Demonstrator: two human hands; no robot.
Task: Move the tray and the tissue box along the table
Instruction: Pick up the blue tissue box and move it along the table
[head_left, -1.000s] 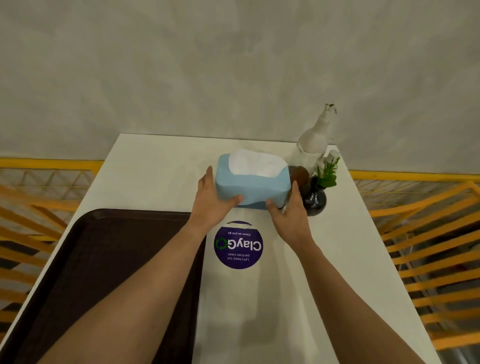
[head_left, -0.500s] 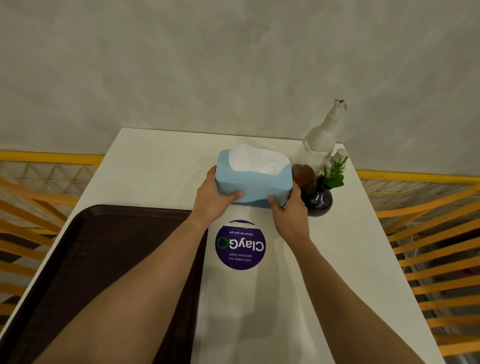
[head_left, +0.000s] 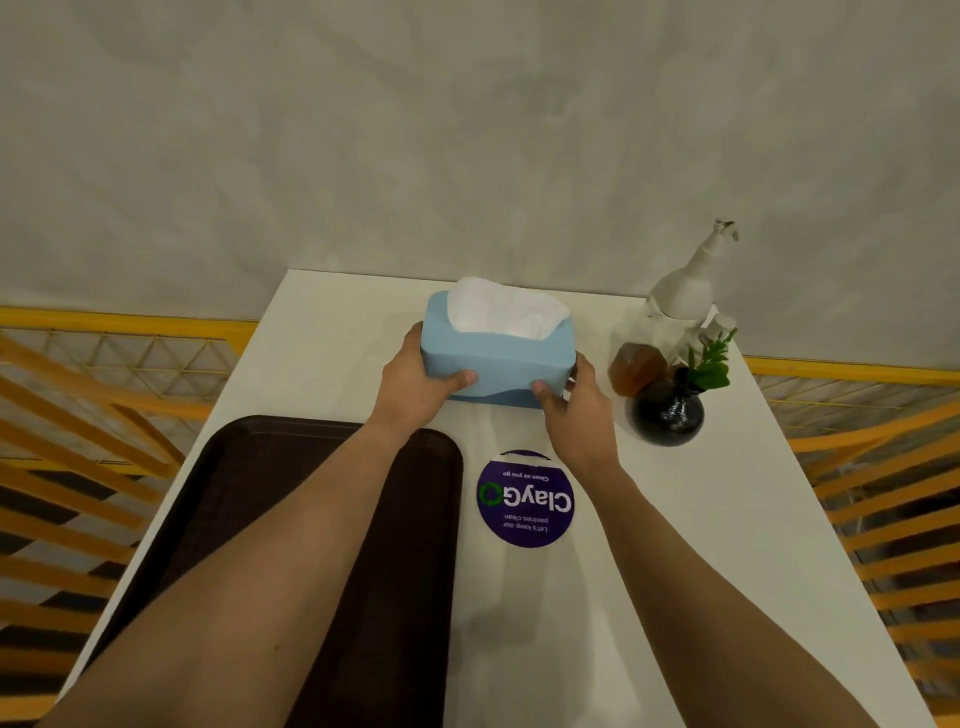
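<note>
Beyond the round purple sticker on the white table, toward the wall, sits the blue tissue box, white tissue bulging from its top opening. Left hand is clamped on the box's left end: thumb laid across the near face, the other fingers wrapped round the end and out of sight. Right hand is clamped on the box's right end in mirror fashion: thumb tip pressed to the near lower corner, fingers curled behind the end. Both forearms run straight out from the near edge of the frame and converge on the box, wrists roughly level, palms facing each other. Cannot tell whether the box's base is resting on the table or raised just clear of it. Left of the sticker lies the dark brown tray, flat on the table, its right edge close beside the sticker; the left forearm crosses above it. Right of the sticker and farther back stands a cluster: a round black vase with a green sprig, an amber bottle touching or just beside it, and a white pump dispenser behind these at the table's far right corner. The box's right end is near the amber bottle but apart from it. Orange railing shows on both sides of the table.
</note>
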